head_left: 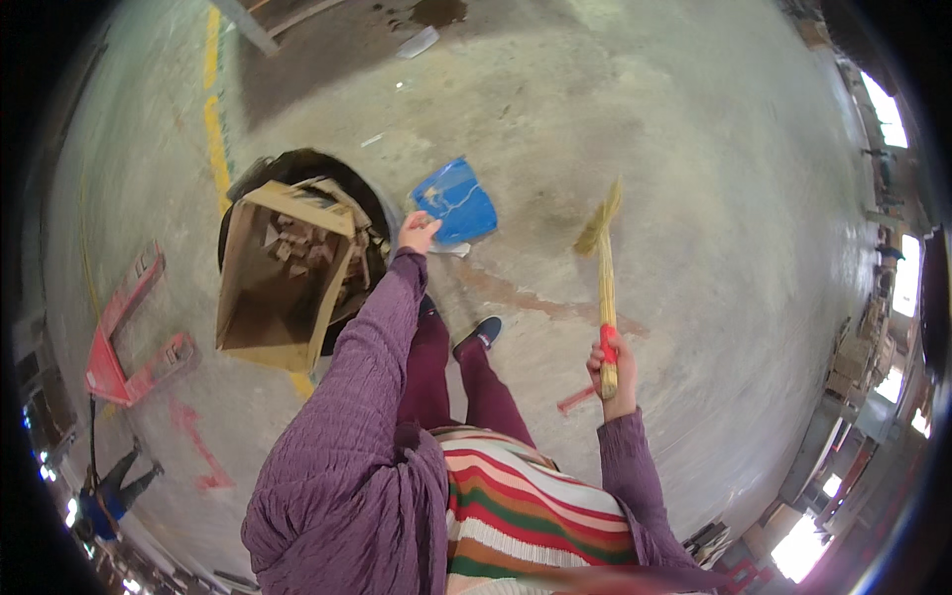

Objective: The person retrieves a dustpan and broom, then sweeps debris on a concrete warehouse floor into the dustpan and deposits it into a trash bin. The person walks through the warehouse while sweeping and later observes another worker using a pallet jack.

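Observation:
My right hand (612, 369) is closed round the handle of a short broom (607, 278). Its straw-coloured bristles point away from me, and a red band wraps the handle at my grip. With my left arm stretched forward, my left hand (418, 233) pinches the near left edge of a blue dustpan-like scoop (456, 198). A pale streak crosses the scoop's surface. Just left of that hand stands a dark round bin (375, 193), filled with scraps. An open cardboard box (228, 307) with brown broken pieces inside leans on top of it.
A red pallet jack (107, 362) with two forks stands on the left. A yellow line (215, 149) runs along the concrete floor. Pale scraps (418, 42) and a dark wet stain (436, 12) lie far ahead. Another person (107, 501) is at lower left. Stacked goods (853, 357) line the right.

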Available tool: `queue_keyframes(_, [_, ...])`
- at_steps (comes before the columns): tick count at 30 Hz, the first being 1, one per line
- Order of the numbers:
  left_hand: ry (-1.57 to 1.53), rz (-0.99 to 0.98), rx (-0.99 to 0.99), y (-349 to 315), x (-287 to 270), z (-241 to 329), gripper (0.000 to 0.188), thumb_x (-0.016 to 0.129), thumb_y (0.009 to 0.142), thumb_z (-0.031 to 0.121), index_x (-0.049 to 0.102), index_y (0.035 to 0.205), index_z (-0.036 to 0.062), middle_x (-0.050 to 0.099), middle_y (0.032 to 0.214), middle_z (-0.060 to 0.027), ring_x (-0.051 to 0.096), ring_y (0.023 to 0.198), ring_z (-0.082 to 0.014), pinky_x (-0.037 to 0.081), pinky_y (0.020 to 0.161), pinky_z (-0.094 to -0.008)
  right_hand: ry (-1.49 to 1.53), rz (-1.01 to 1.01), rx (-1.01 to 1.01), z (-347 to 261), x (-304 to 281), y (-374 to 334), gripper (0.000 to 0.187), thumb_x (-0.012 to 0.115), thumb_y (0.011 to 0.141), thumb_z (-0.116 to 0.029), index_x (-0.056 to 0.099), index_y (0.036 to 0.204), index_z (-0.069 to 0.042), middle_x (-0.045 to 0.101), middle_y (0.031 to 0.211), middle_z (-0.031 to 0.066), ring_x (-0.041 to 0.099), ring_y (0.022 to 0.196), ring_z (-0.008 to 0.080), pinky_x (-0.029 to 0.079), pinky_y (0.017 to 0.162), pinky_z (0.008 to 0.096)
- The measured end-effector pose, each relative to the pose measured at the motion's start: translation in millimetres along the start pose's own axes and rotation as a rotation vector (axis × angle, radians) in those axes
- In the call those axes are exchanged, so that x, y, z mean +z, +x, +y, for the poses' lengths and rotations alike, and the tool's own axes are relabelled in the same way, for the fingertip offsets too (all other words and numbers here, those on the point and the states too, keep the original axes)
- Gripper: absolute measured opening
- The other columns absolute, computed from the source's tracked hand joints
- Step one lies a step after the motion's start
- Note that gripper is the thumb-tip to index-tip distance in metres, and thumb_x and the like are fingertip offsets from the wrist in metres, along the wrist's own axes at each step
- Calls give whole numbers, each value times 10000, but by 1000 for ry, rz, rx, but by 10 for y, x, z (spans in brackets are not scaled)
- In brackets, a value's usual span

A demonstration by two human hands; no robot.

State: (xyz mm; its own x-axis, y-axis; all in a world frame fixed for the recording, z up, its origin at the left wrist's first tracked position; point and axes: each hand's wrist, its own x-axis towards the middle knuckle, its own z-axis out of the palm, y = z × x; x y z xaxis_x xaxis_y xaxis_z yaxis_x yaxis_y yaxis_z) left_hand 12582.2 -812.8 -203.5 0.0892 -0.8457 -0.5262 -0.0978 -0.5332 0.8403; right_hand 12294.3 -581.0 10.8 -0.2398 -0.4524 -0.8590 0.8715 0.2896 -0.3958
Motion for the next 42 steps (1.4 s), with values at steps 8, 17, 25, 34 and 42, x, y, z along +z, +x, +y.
queue_keyframes(8, [325, -282, 60, -527, -601, 18, 437, 672, 696, 175, 510, 1075, 27, 570, 896, -61, 526, 820, -133, 420, 753, -254, -352, -88, -306, 893, 1559, 1495, 127, 504, 776, -124, 450, 886, -91, 469, 633, 42, 478, 473, 159, 403, 380, 287])
queue_keyframes(17, [467, 179, -195, -2050, -2765, -450, 349, 627, 728, 264, 559, 964, 16, 607, 907, -125, 576, 884, -232, 439, 779, -327, -381, -477, 79, 1731, 3261, 2551, 65, 517, 788, -162, 517, 760, -104, 528, 631, 19, 508, 496, 159, 387, 396, 279])
queue_keyframes(25, [324, 548, -790, -4238, -2962, -726, 348, 470, 773, 348, 583, 882, 37, 598, 878, -187, 564, 863, -338, 432, 757, -403, -1054, -621, 55, 2349, 3528, 2250, 57, 495, 825, -178, 522, 793, -139, 438, 538, -30, 443, 470, 80, 357, 419, 214])
queue_keyframes(34, [-321, 380, -514, -5253, -3024, -2197, 337, 517, 717, 372, 623, 764, 56, 601, 706, -128, 584, 686, -264, 454, 655, -367, -2279, -53, -1556, 2475, 3834, 1425, 291, 395, 855, -153, 533, 985, 68, 562, 1006, 199, 537, 906, 313, 430, 777, 358])
queue_keyframes(42, [-225, 1091, -549, -6162, -5840, -2812, 298, 553, 748, 339, 587, 749, 43, 576, 660, -83, 558, 572, -193, 446, 558, -322, -1494, -708, -1272, 5343, 4406, -392, 424, 415, 906, -288, 463, 1108, 83, 519, 1072, 178, 478, 1021, 263, 357, 885, 316])
